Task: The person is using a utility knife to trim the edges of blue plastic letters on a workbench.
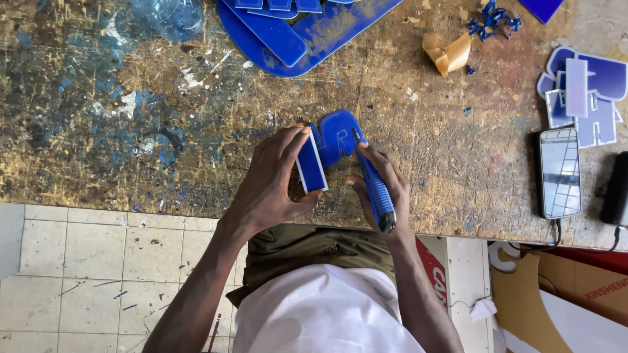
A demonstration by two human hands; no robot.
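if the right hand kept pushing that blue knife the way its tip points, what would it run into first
Most likely the blue cut-out letter: the knife in the right hand points up and slightly left, its tip already at the letter's edge. The left hand steadies the letter from the other side.

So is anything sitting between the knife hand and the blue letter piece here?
Nothing visible. The right hand holds a blue knife with its tip already against the blue letter piece, which the left hand grips from the other side. The worn table around them holds nothing close by.
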